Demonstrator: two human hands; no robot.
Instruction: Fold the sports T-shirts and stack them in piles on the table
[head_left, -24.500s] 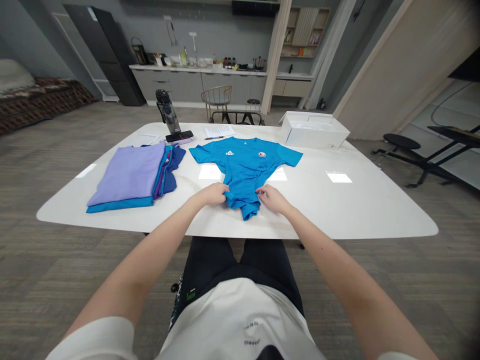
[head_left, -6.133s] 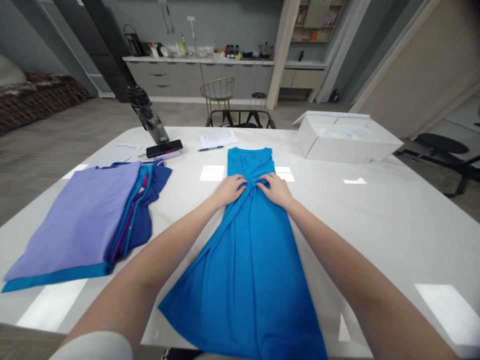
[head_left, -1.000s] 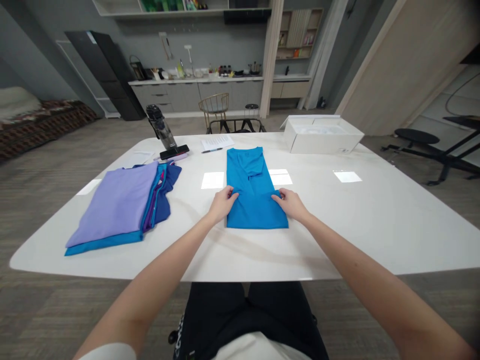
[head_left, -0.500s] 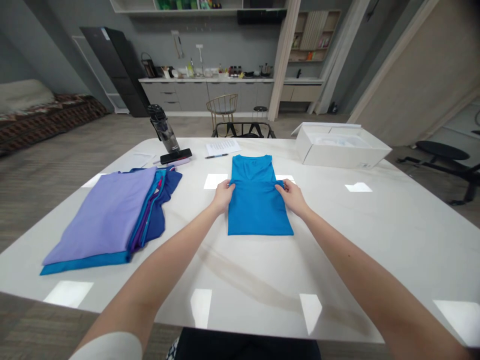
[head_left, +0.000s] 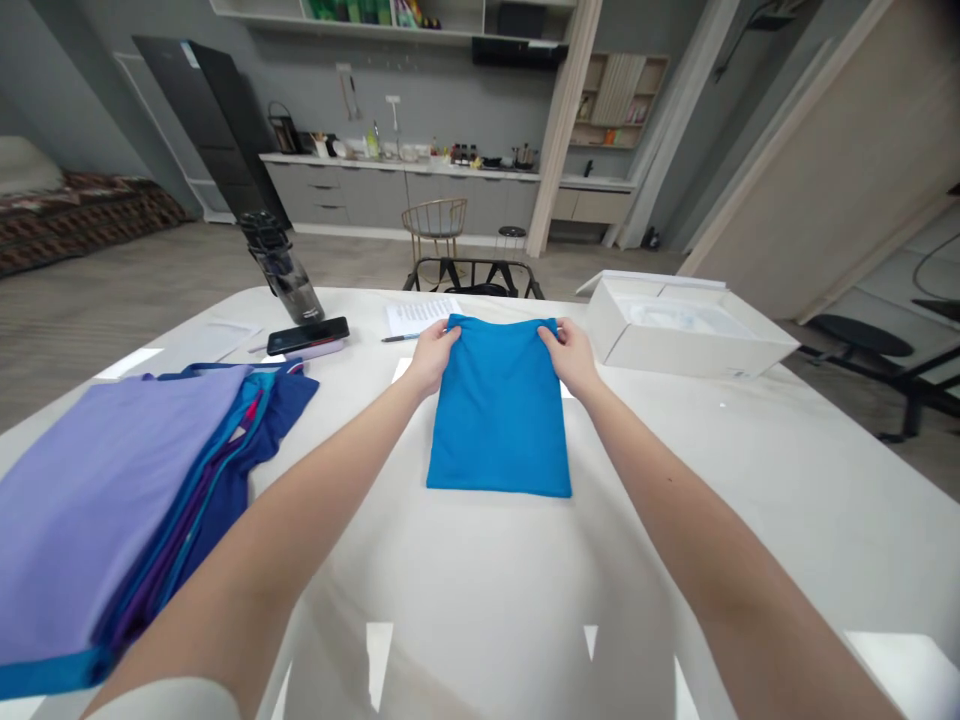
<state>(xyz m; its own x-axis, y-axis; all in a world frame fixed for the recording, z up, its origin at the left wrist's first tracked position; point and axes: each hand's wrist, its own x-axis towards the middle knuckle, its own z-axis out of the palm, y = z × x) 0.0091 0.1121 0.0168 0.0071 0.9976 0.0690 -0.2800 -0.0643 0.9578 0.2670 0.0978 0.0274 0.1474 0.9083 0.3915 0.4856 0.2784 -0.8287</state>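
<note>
A blue garment, folded into a near-rectangle, lies on the white table in front of me. My left hand pinches its far left corner, and my right hand pinches the far right corner. The garment's near edge rests flat on the tabletop. Left of my left forearm is a stack of folded clothes, lilac on top, with blue, purple and navy layers below.
Behind the stack are a black phone, a clear bottle and papers. A pen lies by a printed sheet. An open white box stands at the back right. A chair is beyond the table.
Both hands have moved the garment's held edge away from me, so the neckline part is now covered. The view has shifted, and the clothes stack appears lower and further left.
</note>
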